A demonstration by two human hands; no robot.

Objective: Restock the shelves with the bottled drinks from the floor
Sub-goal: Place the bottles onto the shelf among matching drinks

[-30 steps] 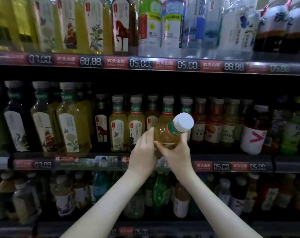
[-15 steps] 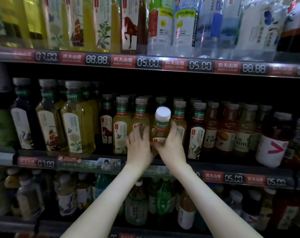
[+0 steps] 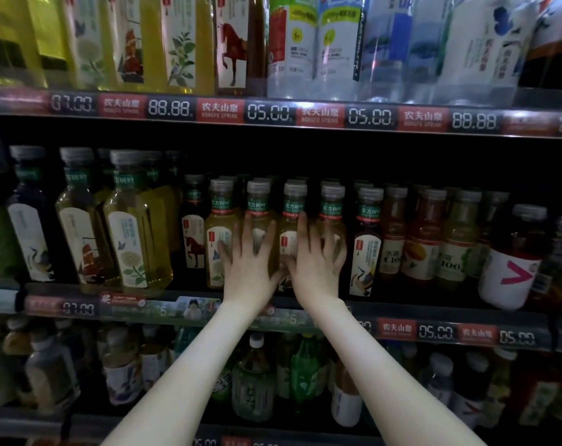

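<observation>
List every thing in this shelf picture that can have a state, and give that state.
Left hand: open, fingers spread against the tea bottles.
Right hand: open, fingers spread against the tea bottles.
Tea bottles: upright, capped, standing in a row on the middle shelf.
Price displays: lit, showing digits.

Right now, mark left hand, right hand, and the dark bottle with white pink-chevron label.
left hand (image 3: 250, 265): head view, back of hand.
right hand (image 3: 318, 265): head view, back of hand.
dark bottle with white pink-chevron label (image 3: 511, 278): head view, label middle.
</observation>
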